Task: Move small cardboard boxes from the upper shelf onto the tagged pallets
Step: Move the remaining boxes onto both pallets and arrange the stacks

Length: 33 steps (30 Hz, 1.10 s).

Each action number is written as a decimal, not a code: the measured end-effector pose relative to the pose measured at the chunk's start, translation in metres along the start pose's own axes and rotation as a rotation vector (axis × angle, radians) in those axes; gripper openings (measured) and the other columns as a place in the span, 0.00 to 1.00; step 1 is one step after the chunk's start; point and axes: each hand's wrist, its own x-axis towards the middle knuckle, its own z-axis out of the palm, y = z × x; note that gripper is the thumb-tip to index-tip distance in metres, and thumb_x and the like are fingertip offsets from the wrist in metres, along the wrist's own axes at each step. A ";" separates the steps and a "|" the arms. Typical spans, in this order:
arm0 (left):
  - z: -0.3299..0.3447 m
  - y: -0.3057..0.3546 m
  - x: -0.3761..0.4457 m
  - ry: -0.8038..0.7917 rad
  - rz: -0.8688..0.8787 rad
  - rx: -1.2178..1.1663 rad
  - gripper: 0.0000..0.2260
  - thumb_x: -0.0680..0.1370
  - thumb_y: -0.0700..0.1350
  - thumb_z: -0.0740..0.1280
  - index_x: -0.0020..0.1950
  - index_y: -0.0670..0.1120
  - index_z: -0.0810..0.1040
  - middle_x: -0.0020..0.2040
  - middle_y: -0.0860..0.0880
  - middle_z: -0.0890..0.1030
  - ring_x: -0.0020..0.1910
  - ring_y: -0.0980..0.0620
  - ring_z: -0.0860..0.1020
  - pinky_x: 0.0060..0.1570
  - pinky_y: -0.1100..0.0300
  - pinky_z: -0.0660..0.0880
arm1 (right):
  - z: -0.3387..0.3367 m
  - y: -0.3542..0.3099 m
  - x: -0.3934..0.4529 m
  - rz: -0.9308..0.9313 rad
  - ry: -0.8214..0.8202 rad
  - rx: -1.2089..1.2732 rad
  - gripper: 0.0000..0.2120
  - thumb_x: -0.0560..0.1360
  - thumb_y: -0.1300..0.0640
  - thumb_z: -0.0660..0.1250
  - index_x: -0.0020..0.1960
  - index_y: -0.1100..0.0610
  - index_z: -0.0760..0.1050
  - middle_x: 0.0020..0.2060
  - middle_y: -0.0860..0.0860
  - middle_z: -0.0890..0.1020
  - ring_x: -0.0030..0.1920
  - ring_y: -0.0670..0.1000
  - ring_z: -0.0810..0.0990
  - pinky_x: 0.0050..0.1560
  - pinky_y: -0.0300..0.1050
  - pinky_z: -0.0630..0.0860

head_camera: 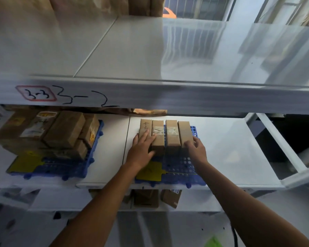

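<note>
Several small cardboard boxes (pixel 171 134) stand side by side in a row on a blue plastic pallet (pixel 178 168) with a yellow tag (pixel 151 171), on the lower white shelf. My left hand (pixel 141 150) lies with straight fingers on the two leftmost boxes, the thumb against the front of the second. My right hand (pixel 196 148) touches the near right corner of the rightmost box with bent fingers. The upper shelf (pixel 132 50) shows a bare white surface in front of me.
A second blue pallet (pixel 52 168) with a yellow tag at the left carries a stack of larger brown boxes (pixel 61 132). The shelf beam (pixel 150 95) bears the marks 3-3 and 3-2. More boxes (pixel 150 198) sit on a shelf below. The rack frame (pixel 278 148) ends at the right.
</note>
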 end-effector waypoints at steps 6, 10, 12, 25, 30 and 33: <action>0.000 -0.008 0.001 -0.017 0.006 -0.013 0.34 0.78 0.47 0.70 0.80 0.62 0.58 0.83 0.58 0.50 0.81 0.43 0.50 0.73 0.37 0.65 | 0.005 -0.001 -0.010 0.011 -0.054 0.012 0.25 0.81 0.53 0.68 0.77 0.52 0.68 0.65 0.51 0.78 0.56 0.46 0.80 0.44 0.37 0.76; -0.002 -0.012 0.002 -0.020 0.000 -0.040 0.35 0.77 0.49 0.71 0.79 0.62 0.57 0.82 0.59 0.50 0.81 0.43 0.47 0.72 0.34 0.64 | 0.004 -0.004 -0.011 0.010 -0.077 -0.050 0.26 0.81 0.52 0.68 0.77 0.52 0.67 0.67 0.52 0.77 0.61 0.51 0.78 0.48 0.40 0.77; -0.003 -0.012 0.001 -0.019 0.003 -0.044 0.36 0.76 0.51 0.71 0.80 0.62 0.57 0.82 0.59 0.50 0.81 0.42 0.44 0.74 0.33 0.61 | 0.003 -0.007 -0.012 0.012 -0.088 -0.099 0.25 0.81 0.50 0.66 0.77 0.53 0.68 0.66 0.52 0.78 0.56 0.47 0.79 0.48 0.41 0.77; -0.084 0.005 -0.028 0.132 0.082 -0.041 0.30 0.79 0.63 0.48 0.79 0.55 0.64 0.81 0.52 0.61 0.80 0.49 0.58 0.76 0.48 0.59 | -0.013 -0.094 -0.082 -0.250 -0.039 -0.701 0.27 0.84 0.48 0.60 0.80 0.57 0.64 0.78 0.55 0.70 0.75 0.58 0.71 0.72 0.50 0.68; -0.152 0.018 -0.097 0.277 0.198 -0.085 0.23 0.80 0.64 0.52 0.77 0.67 0.60 0.79 0.57 0.65 0.75 0.51 0.66 0.70 0.50 0.68 | -0.006 -0.145 -0.161 -0.385 -0.036 -0.692 0.29 0.85 0.45 0.60 0.82 0.56 0.62 0.80 0.54 0.67 0.78 0.56 0.68 0.74 0.48 0.65; -0.200 0.016 -0.156 0.413 0.272 -0.046 0.23 0.82 0.60 0.55 0.78 0.60 0.63 0.76 0.53 0.70 0.73 0.51 0.69 0.71 0.55 0.66 | 0.012 -0.172 -0.221 -0.482 -0.065 -0.613 0.27 0.85 0.44 0.60 0.80 0.55 0.66 0.77 0.55 0.72 0.75 0.58 0.71 0.68 0.45 0.67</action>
